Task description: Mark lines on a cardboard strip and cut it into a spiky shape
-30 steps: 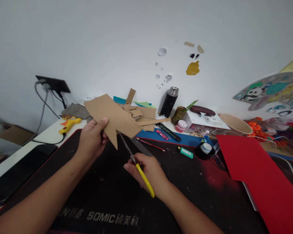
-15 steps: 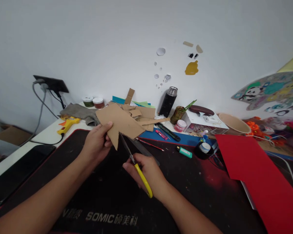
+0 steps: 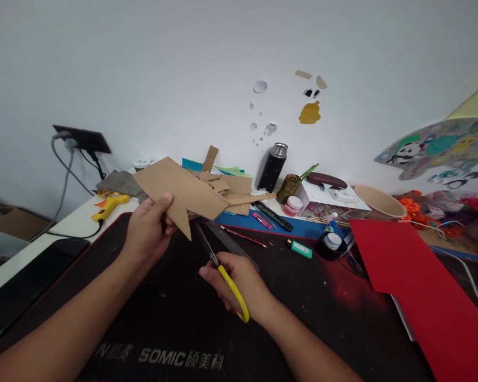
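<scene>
My left hand (image 3: 147,233) pinches a jagged piece of brown cardboard (image 3: 177,188) and holds it up above the black desk mat (image 3: 183,318). My right hand (image 3: 239,284) grips yellow-handled scissors (image 3: 223,276). Their blades point up toward the lower edge of the cardboard, just right of its downward point.
A pile of cardboard scraps (image 3: 231,188) lies behind. A yellow glue gun (image 3: 109,204) sits at the left, a black flask (image 3: 273,167) and a red sheet (image 3: 418,286) at the right. Pens, a green lighter (image 3: 298,248) and a tape roll (image 3: 332,241) lie mid-desk.
My left hand tilted the cardboard down, then lifted it back up and leftward. The scissors stayed near its lower edge, their tips now just below it.
</scene>
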Demonstrator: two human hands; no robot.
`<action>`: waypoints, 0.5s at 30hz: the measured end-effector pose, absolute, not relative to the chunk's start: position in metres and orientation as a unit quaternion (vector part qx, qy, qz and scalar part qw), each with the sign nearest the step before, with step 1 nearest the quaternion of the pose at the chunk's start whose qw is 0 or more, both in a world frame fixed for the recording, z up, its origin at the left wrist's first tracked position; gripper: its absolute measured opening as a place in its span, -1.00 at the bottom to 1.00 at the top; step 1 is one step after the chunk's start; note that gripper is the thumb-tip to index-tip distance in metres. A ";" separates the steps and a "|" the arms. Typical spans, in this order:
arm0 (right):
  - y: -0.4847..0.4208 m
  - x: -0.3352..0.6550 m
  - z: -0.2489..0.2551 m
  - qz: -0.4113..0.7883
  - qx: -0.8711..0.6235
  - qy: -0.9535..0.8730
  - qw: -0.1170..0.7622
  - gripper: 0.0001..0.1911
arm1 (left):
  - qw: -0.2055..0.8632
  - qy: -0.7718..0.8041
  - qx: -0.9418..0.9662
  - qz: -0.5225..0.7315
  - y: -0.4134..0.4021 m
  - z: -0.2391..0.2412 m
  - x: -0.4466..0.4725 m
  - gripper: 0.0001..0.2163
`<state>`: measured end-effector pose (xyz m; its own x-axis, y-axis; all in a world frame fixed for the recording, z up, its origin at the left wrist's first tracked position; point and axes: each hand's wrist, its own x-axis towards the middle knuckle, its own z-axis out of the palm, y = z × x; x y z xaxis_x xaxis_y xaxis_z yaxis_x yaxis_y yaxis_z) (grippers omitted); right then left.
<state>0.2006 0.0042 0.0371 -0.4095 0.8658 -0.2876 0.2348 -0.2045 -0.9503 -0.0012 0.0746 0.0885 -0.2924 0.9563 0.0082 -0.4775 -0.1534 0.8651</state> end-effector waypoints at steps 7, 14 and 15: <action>0.003 0.201 0.042 0.543 -0.473 -0.634 0.283 -0.75 | 0.521 0.411 0.278 0.694 0.076 0.082 0.002 -0.67; 0.003 0.199 0.048 0.567 -0.497 -0.599 0.271 -0.76 | 0.561 0.427 0.269 0.657 0.071 0.084 0.011 -0.68; 0.003 0.199 0.048 0.577 -0.500 -0.590 0.265 -0.76 | 0.563 0.428 0.266 0.655 0.070 0.084 0.012 -0.68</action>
